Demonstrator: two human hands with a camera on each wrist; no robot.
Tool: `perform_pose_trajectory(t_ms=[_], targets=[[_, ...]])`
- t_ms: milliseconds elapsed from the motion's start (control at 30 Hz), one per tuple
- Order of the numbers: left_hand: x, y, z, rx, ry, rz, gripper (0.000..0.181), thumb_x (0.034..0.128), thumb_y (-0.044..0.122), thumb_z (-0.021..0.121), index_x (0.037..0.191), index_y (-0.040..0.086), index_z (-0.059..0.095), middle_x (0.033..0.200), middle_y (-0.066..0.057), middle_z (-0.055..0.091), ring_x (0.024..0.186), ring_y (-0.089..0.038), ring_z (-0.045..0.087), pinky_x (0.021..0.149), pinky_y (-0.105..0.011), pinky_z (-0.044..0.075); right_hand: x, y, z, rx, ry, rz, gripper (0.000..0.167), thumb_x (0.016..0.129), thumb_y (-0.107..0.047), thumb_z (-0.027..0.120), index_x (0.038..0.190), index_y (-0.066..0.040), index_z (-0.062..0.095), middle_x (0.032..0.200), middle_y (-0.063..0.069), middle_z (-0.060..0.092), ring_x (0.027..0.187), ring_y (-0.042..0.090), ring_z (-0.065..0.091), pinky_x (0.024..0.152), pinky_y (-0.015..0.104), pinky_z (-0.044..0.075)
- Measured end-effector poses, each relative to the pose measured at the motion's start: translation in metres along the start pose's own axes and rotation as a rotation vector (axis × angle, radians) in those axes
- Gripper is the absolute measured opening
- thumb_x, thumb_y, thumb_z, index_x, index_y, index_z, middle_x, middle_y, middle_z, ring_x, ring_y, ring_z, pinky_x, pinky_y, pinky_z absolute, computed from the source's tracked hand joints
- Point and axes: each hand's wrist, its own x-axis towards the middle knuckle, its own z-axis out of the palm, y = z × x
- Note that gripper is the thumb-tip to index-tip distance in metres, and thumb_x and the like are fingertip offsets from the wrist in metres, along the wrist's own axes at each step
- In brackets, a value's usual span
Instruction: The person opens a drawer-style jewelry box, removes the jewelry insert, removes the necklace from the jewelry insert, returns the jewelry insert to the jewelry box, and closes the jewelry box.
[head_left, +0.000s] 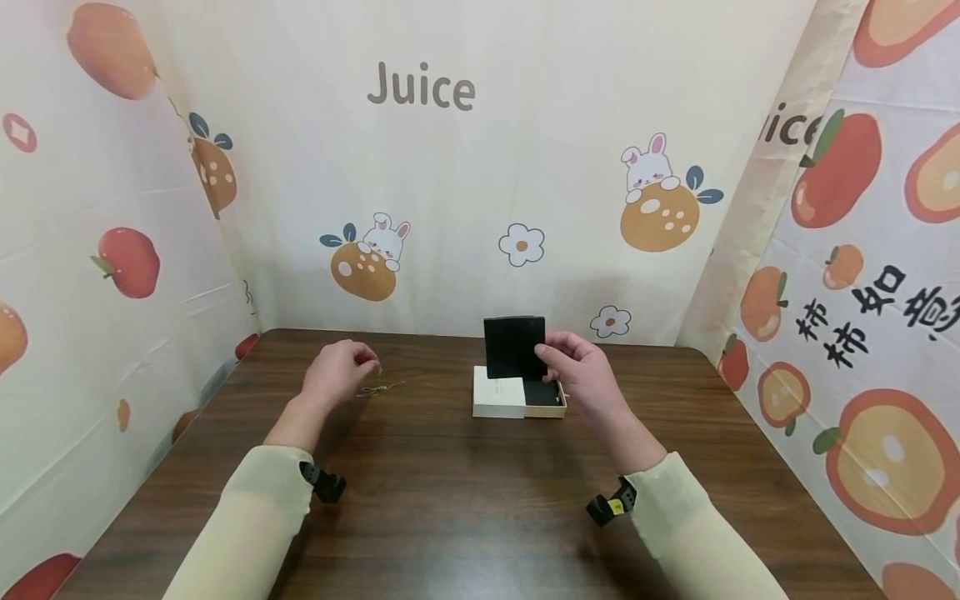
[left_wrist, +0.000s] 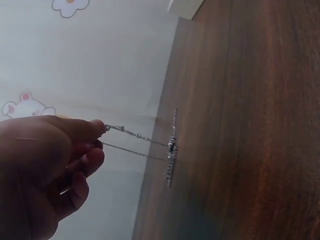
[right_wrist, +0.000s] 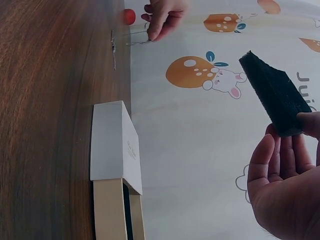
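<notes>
A thin chain necklace (left_wrist: 131, 151) hangs from the thumb and fingertips of my left hand (head_left: 339, 371), which pinch it. Its lower part lies in a small heap on the table, as the left wrist view shows. With thumb and fingers my right hand (head_left: 581, 367) holds a square black foam pad (head_left: 514, 348) by its right edge, raised above a small box. That box has a white sleeve (head_left: 498, 398) and a cream tray (right_wrist: 109, 210) partly slid out to the right. Dark lining (head_left: 542, 392) shows inside the tray.
Both hands are over a dark brown wooden table (head_left: 420, 492). A printed cloth (head_left: 450, 175) with fruit and rabbits hangs behind the table, with more cloth at both sides. Each wrist wears a small black camera on a strap.
</notes>
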Motion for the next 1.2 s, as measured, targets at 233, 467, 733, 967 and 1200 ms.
perform_pose_trajectory(t_ms=[233,467,733,967,1200], targets=[[0.002,-0.008,0.011,0.013,-0.099,-0.008,0.014,0.1062,0.019,0.074,0.110,0.007,0.081,0.104,-0.012,0.077,0.092,-0.028,0.066,0.090,-0.051,0.062,-0.001,-0.001,-0.001,-0.001,-0.005,0.001,0.013,0.107,-0.017,0.072,0.118,-0.009,0.071,0.104,-0.004,0.069,0.077,0.011,0.059,0.080,0.024,0.061],[0.002,-0.015,0.018,0.087,-0.161,-0.021,0.013,0.1051,0.020,0.076,0.106,0.008,0.082,0.102,-0.010,0.078,0.090,-0.027,0.066,0.089,-0.051,0.061,0.000,-0.001,-0.002,0.003,-0.006,0.003,0.014,0.107,-0.019,0.073,0.118,-0.010,0.071,0.103,-0.004,0.069,0.076,0.011,0.059,0.080,0.024,0.061],[0.001,-0.017,0.023,0.134,-0.201,-0.033,0.013,0.1039,0.020,0.077,0.106,0.009,0.083,0.105,-0.010,0.078,0.091,-0.027,0.065,0.090,-0.054,0.061,-0.001,0.000,-0.004,-0.001,-0.006,0.002,0.014,0.108,-0.018,0.072,0.119,-0.009,0.071,0.103,-0.004,0.069,0.074,0.011,0.059,0.080,0.024,0.062],[0.000,-0.019,0.022,0.137,-0.195,-0.041,0.016,0.1038,0.022,0.077,0.109,0.008,0.081,0.103,-0.011,0.076,0.090,-0.028,0.064,0.087,-0.053,0.060,0.000,0.000,-0.003,-0.008,-0.008,-0.008,0.012,0.108,-0.016,0.071,0.118,-0.009,0.071,0.102,-0.005,0.069,0.073,0.011,0.059,0.080,0.025,0.062],[-0.001,-0.018,0.019,0.138,-0.184,-0.056,0.017,0.1036,0.022,0.077,0.110,0.007,0.080,0.103,-0.012,0.076,0.089,-0.027,0.065,0.087,-0.053,0.061,0.000,0.001,-0.002,0.006,0.000,-0.004,0.011,0.107,-0.015,0.072,0.116,-0.009,0.070,0.102,-0.004,0.069,0.072,0.011,0.059,0.079,0.024,0.062]])
